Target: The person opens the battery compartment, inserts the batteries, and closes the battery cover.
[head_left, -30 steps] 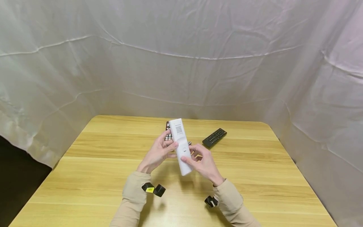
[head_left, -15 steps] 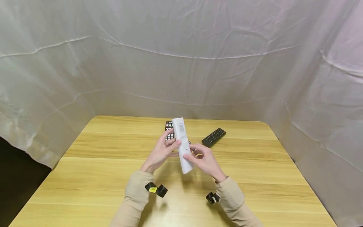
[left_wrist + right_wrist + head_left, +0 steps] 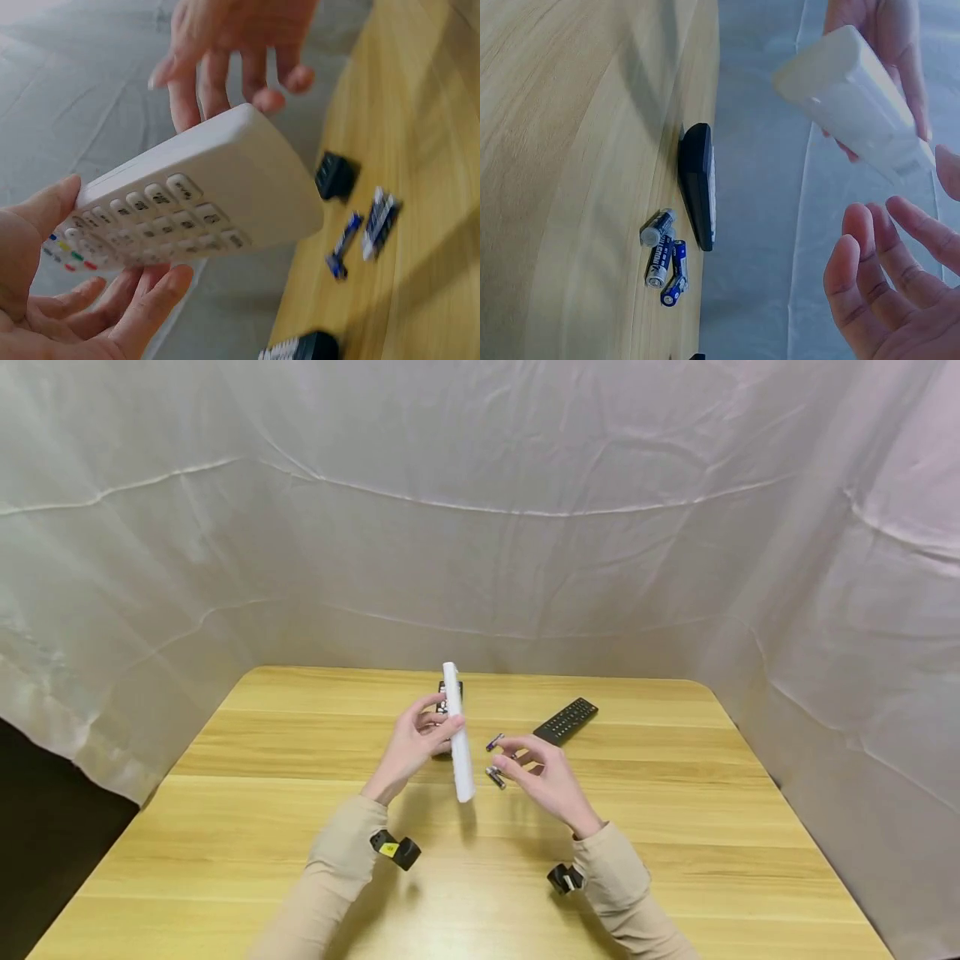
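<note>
My left hand point(image 3: 408, 745) grips a white remote control point(image 3: 458, 735) above the table, thumb on one side and fingers on the other. The remote stands turned on its edge in the head view; its buttons point(image 3: 154, 206) face the left wrist camera. Apart from it, my right hand point(image 3: 543, 777) hovers with bent, spread fingers and nothing between them. Beneath and beside the right fingertips lie several batteries, silver-black ones point(image 3: 496, 777) and blue ones point(image 3: 494, 742), partly hidden by the hand in the head view.
A black remote control point(image 3: 566, 721) lies slanted at the right, behind the right hand. Another dark remote point(image 3: 442, 688) with light buttons lies behind the white one and is largely covered. Pale cloth point(image 3: 480, 568) hangs around the wooden table point(image 3: 675, 827).
My right hand has let go of the white remote and stays near the batteries. My left hand has shifted slightly left and rolled the remote from back-side up onto its edge.
</note>
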Demonstrator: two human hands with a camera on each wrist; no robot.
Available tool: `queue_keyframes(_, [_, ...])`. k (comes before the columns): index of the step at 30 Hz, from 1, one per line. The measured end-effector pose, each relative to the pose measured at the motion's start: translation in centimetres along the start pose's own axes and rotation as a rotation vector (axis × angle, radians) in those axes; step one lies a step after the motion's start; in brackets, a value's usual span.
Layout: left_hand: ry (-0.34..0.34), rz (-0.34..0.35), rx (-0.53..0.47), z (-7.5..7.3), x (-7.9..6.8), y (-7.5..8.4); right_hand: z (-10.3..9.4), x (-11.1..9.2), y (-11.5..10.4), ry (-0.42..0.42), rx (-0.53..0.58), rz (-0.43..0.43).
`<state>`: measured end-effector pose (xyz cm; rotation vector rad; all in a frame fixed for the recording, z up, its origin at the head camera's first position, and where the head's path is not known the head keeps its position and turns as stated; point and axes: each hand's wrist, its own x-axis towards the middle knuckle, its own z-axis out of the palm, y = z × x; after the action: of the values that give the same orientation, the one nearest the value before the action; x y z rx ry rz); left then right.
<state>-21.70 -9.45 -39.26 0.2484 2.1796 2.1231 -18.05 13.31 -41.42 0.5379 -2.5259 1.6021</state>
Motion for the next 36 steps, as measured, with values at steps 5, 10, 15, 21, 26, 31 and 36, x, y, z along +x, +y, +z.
queue_keyframes(5, [0.077,0.015,0.146,-2.0,0.6,-0.1,-0.2,0.1,0.1,0.01,-0.016,0.015])
queue_keyframes(10, [0.185,-0.015,0.405,-4.3,1.2,-0.1,-0.5,0.1,-0.1,0.011,-0.033,0.038])
queue_keyframes(15, [0.272,-0.063,0.628,-6.3,2.0,-0.1,-0.7,0.1,-0.1,0.016,-0.053,0.05])
queue_keyframes(21, [0.318,-0.086,0.811,-7.9,3.3,-0.2,-0.9,0.1,-0.2,0.015,-0.072,0.048])
queue_keyframes(26, [0.344,-0.114,0.951,-9.1,4.2,-0.8,-0.9,0.1,-0.1,0.004,-0.07,0.05])
queue_keyframes(31, [0.35,-0.127,1.054,-10.1,4.8,-1.7,-0.9,0.1,0.1,-0.002,-0.073,0.03])
queue_keyframes(36, [0.357,-0.142,1.113,-10.9,5.2,-2.7,-0.8,0.0,0.3,-0.004,-0.072,0.022])
